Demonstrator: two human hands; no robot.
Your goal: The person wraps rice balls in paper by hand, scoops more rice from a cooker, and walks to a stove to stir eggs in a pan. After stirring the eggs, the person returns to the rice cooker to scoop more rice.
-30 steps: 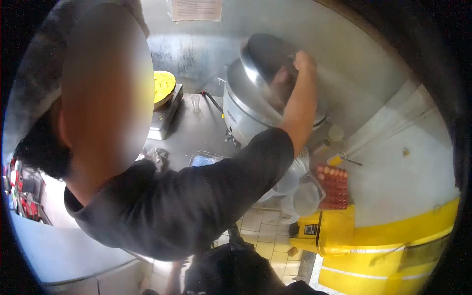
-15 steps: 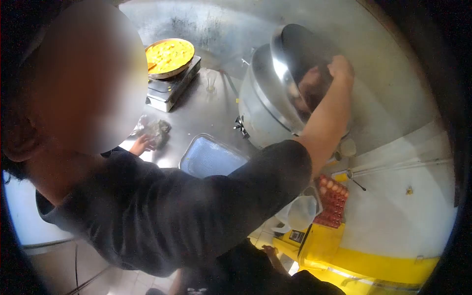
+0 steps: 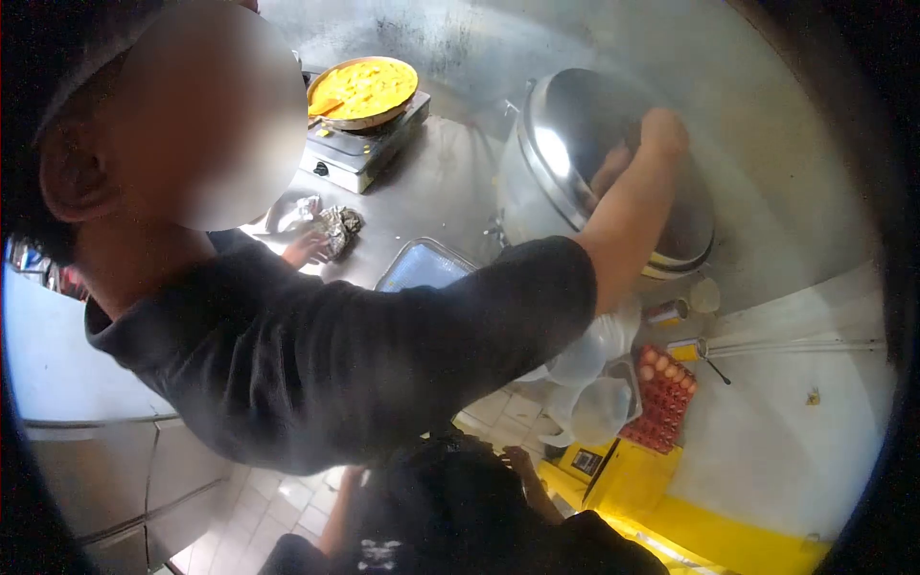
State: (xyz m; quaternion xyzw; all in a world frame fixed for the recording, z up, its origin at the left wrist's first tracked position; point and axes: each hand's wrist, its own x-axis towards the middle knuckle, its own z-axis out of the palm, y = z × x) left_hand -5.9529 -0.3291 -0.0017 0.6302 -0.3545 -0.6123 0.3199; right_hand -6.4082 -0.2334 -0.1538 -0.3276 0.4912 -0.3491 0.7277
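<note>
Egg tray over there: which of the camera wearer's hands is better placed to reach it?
Probably the right hand: it looks nearer the egg tray. The left forearm is farther off, its hand hidden behind the other worker's sleeve.

Co-worker's hand (image 3: 663, 134) — on lid (image 3: 596, 120), food (image 3: 369, 86) in pan (image 3: 366, 123)
</note>
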